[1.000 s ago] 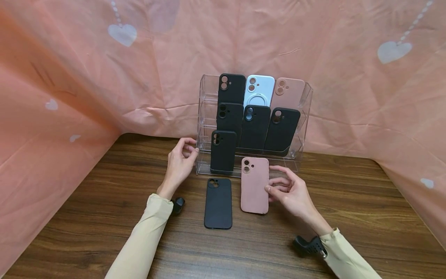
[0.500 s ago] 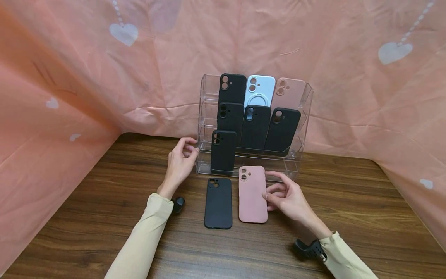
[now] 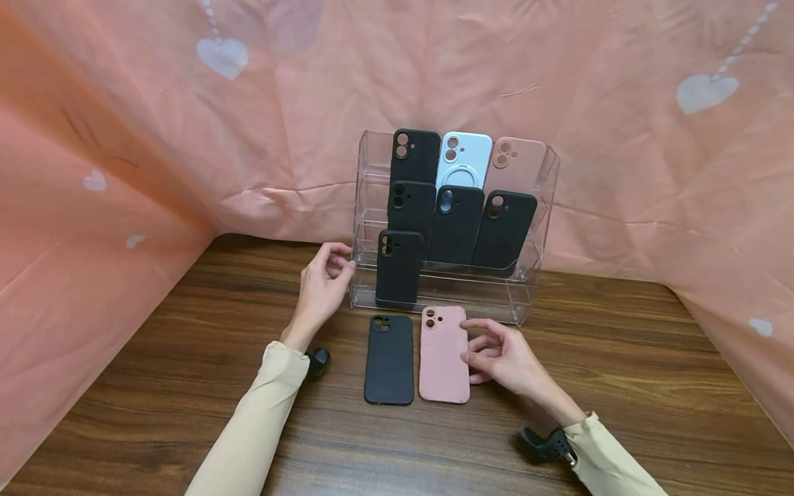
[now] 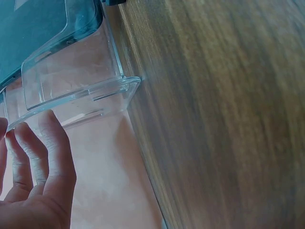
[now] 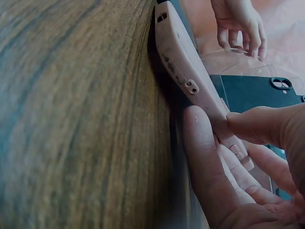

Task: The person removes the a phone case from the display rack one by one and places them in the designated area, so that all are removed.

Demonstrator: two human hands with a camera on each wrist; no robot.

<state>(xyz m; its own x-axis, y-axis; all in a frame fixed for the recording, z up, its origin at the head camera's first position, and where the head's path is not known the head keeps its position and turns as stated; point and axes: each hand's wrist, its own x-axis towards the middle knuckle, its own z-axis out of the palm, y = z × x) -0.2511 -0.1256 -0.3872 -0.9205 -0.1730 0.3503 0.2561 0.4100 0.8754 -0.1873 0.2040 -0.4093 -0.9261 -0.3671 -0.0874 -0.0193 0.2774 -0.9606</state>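
Pink case [image 3: 444,358]: low at the table [image 3: 155,358], near side of the clear rack [image 3: 474,295], its camera cutouts at the far left corner; whether it rests fully flat cannot be told.

Grip on the case: the right hand [image 3: 504,359] pinches the long right edge, thumb at the edge of the upper face, forefinger reaching farther along toward the cutout end. The other fingers bend in beside that edge, slightly apart; most of the case's face lies to the left of the fingertips.

Left hand [image 3: 322,282]: at the rack's left side, thumb and bent fingers pinching its transparent edge, well apart from the case.

Loose black case [image 3: 389,362]: flat on the wood, just left of the pink one, a narrow gap between them.

Upper row: a black case [image 3: 414,155] at left, a white case [image 3: 464,153] with a ring at centre, a second pink case [image 3: 517,165] at right.

Middle row: three dark cases [image 3: 457,224] side by side, the right one leaning.

Lower row: a single black cover [image 3: 399,269], at the left.

Backdrop: peach cloth [image 3: 310,103] printed with pale hearts [image 3: 222,58], behind the rack.
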